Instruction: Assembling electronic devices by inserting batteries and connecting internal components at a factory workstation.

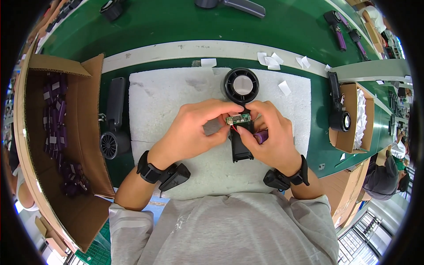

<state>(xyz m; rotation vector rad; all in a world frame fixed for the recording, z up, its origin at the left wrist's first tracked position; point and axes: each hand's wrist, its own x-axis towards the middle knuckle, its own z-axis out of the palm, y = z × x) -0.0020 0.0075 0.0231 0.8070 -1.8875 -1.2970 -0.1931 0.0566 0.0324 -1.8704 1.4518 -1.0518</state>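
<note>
A dark handheld fan with a round head (242,85) lies on a white foam sheet (163,97), its opened black handle (241,149) toward me. Over the handle is a small green circuit board (239,119) with thin red wires. My left hand (194,126) pinches the board's left end between thumb and fingers. From the other side my right hand (276,139) closes around a purple battery (261,136), which is partly hidden in the palm. The right fingertips and thumb rest close to the board's right end.
At left stands a cardboard box (95,128) with purple batteries; beside it lies a grey fan (115,119). Another fan (338,106) and a small box of white paper (361,119) are at right. White slips (270,60) lie along the far edge. More fan parts (243,6) lie beyond.
</note>
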